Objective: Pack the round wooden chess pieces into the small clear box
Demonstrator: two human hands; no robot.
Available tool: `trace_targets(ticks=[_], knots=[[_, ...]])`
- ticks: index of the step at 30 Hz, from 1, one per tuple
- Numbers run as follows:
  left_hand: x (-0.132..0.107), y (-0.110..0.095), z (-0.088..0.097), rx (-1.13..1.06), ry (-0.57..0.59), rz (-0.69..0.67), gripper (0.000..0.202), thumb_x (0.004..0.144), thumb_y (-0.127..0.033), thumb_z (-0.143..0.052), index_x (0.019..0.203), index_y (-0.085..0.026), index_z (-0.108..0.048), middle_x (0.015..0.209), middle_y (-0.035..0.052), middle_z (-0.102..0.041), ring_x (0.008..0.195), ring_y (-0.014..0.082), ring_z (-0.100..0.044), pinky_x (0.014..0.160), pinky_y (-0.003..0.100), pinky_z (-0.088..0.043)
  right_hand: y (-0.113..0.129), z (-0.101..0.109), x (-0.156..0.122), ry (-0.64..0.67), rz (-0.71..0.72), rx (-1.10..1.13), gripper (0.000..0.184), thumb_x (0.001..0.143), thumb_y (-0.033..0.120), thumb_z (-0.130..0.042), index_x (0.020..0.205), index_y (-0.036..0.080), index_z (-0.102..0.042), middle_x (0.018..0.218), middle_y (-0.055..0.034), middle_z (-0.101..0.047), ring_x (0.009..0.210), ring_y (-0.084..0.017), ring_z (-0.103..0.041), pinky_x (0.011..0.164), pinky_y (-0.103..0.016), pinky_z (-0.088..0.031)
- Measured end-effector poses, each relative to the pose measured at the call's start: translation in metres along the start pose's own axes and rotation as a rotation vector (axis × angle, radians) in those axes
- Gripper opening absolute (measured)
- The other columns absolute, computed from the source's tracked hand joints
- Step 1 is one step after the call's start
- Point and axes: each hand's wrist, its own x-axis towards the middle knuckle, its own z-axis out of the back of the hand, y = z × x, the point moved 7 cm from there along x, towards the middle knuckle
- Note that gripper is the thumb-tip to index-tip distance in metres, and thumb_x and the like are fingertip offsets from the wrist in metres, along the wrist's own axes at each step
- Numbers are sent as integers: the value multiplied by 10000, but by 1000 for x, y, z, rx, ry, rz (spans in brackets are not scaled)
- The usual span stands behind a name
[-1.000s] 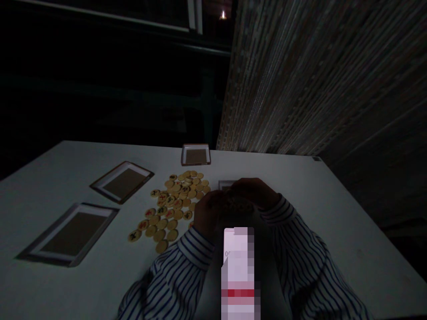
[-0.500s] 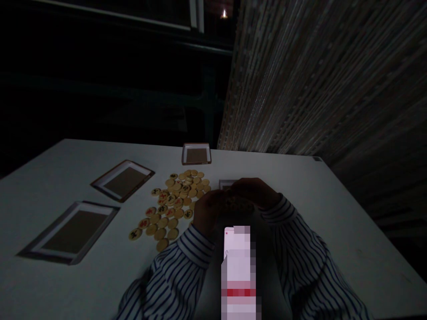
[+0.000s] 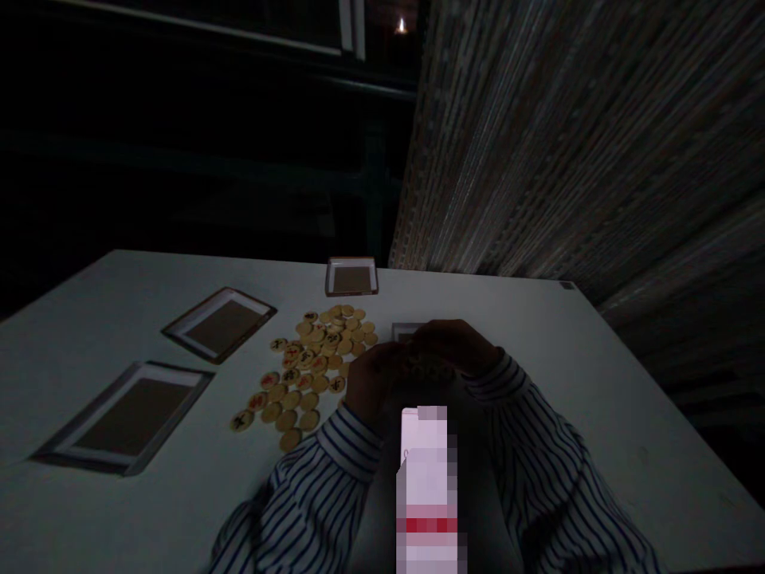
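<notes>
My left hand [image 3: 371,376] and my right hand [image 3: 459,344] meet over the table, fingers bent inward and almost touching. Deep shadow hides the fingertips, so what they hold I cannot make out. Below and between them lie several dim round pieces [image 3: 431,370]. Just behind the fingers shows the pale rim of a shallow box [image 3: 404,328], mostly covered by my hands. To the left of my left hand spreads a loose heap of wooden Chinese chess pieces [image 3: 319,351], some with red or black characters and others blank side up.
On the white table [image 3: 514,307] lie a small box lid or tray [image 3: 375,275] at the back and two larger ones, a middle tray [image 3: 173,328] and a near tray [image 3: 53,456], at left. A lit phone [image 3: 418,434], partly pixelated, is below my hands. A string curtain [image 3: 508,143] hangs behind.
</notes>
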Motion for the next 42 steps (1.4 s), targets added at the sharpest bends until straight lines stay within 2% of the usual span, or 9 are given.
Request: trace_targets(ticks=[7,13,18,25,37,42], knots=[[0,0,-2,-114,-3,-9,248,653,-286,-596,863,-155,-614,852,62,-675,791,185,-624,711,306,-513,5,0,2,-82,33,82,170,732,293,-570,820,154,-614,800,-57,-657,759,-158,-610,707,-311,-488],[0,-6,4,-40,-41,-34,230,644,-285,-599,836,-159,-618,847,58,-672,804,184,-617,724,311,-505,1,-4,2,-81,23,116,164,730,296,-579,825,166,-613,809,-46,-658,771,-152,-610,728,-320,-487],[2,3,6,-133,-70,41,268,628,-298,-602,844,-139,-614,816,65,-673,774,180,-620,682,286,-509,-1,-6,1,-54,24,175,203,717,313,-591,860,171,-607,849,-48,-657,801,-153,-610,748,-326,-490],[3,9,7,-208,-94,67,262,612,-283,-606,836,-147,-616,782,58,-677,751,178,-627,654,268,-510,-4,-11,1,-24,5,312,274,697,330,-606,927,181,-600,906,-52,-657,846,-162,-611,802,-356,-481],[3,2,12,-75,-127,-1,171,648,-248,-576,777,-163,-650,768,48,-684,720,163,-628,655,258,-514,-7,-17,0,-23,-26,384,292,665,315,-633,924,181,-622,906,-46,-655,855,-165,-606,805,-355,-483],[3,2,10,-29,-93,-32,214,680,-278,-566,836,-168,-662,821,52,-686,766,170,-627,698,277,-514,-3,-15,0,-43,-37,354,287,674,315,-625,925,175,-616,895,-47,-654,840,-158,-607,792,-348,-487]])
